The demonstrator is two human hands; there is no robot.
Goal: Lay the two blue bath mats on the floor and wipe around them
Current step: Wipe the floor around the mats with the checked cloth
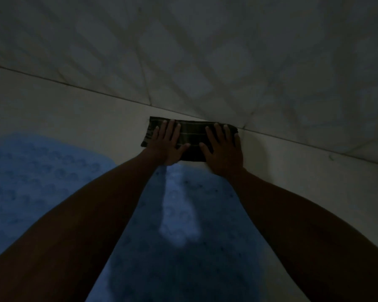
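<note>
Two blue mats lie flat on the floor [52, 110]. The left mat [37, 182] spreads toward the left edge of the view, and the right mat [183, 236] runs down the middle between the two forearms. Their near edges seem to meet or overlap under the left forearm, though the dim light makes that hard to judge. Both carry a bumpy, dotted texture. A pale patch of light falls on the right mat.

Just beyond the far end of the right mat lies one dark cloth [192, 138], folded into a long rectangle with thin light stripes. It sits on the pale floor right against the foot of the wall [227, 51], its far edge along the seam where floor meets wall.

Two hands press on the cloth. The left hand [168, 147] lies palm down on its left half, fingers spread and straight. The right hand [223, 149] lies palm down on its right half, fingers likewise spread. Neither grip closes on anything; both are flat and fully open, resting on top of the cloth.

The wall shows large tiles with pale diagonal lines. The floor is plain and light.
</note>
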